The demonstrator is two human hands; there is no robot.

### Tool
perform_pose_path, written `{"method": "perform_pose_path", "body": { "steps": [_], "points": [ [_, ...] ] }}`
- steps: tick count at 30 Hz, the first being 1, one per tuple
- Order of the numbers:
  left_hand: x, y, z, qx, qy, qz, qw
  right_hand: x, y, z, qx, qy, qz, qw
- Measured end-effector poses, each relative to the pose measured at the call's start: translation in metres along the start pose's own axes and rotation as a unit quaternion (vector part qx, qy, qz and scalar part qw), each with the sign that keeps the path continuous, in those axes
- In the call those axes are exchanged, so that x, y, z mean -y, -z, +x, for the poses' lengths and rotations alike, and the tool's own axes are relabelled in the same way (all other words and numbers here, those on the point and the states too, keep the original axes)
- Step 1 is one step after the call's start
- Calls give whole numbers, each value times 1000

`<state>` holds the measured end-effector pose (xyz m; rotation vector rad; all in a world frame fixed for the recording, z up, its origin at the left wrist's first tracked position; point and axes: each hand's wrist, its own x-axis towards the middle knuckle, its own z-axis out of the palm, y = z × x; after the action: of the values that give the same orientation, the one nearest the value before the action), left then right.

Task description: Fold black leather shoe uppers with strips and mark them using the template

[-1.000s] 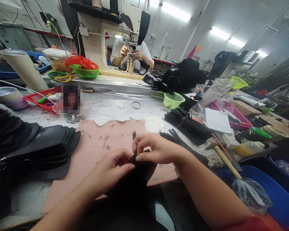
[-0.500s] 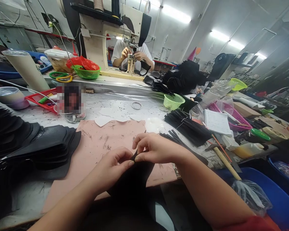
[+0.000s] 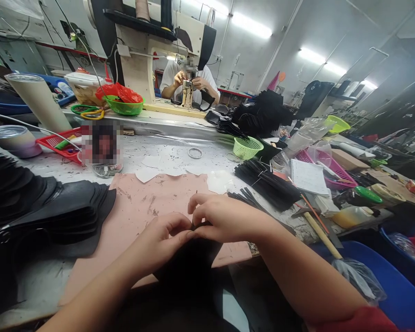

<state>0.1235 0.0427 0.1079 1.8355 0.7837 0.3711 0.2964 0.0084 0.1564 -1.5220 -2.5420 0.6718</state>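
Both my hands meet over the near edge of a pink work mat (image 3: 152,203). My left hand (image 3: 162,244) pinches the top edge of a black leather piece (image 3: 190,267) that hangs down toward my lap. My right hand (image 3: 221,216) is curled over the same edge, its fingertips pressed against a thin black strip that sticks up a little between the fingers. The two hands touch at the fingertips. Most of the strip is hidden by my fingers.
A stack of black leather pieces (image 3: 65,212) lies left of the mat. Black strips (image 3: 266,180), a green basket (image 3: 248,146), a notebook (image 3: 307,176) and a hammer (image 3: 318,228) lie to the right. A person works at a sewing machine (image 3: 152,50) across the table. A blue tub (image 3: 376,276) sits low right.
My right hand has closed down over the strip, so less of it sticks up. Both hands have shifted slightly lower and nearer. The leather piece stays pinched.
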Motion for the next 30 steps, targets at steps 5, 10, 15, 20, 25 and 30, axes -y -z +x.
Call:
{"method": "perform_pose_path", "body": {
  "steps": [5, 10, 15, 20, 25, 30],
  "points": [
    [0, 0, -2, -29, 14, 24, 999, -9, -11, -5, -80, -33, 106, 991],
    [0, -1, -1, -45, 28, 17, 998, -12, -28, -11, -219, -42, 176, 959],
    [-2, 0, 0, -21, 15, 11, 1000, -11, -29, -13, -219, -6, 183, 958],
    [-2, 1, 3, 5, 3, 17, 1000, -12, -27, -11, -198, -31, 190, 961],
    [-2, 0, 7, 26, 0, 27, 999, -9, -27, -9, -171, -55, 148, 973],
    [2, -1, 11, 18, 4, -5, 1000, -9, -26, -11, -161, -52, 101, 980]
  ]
}}
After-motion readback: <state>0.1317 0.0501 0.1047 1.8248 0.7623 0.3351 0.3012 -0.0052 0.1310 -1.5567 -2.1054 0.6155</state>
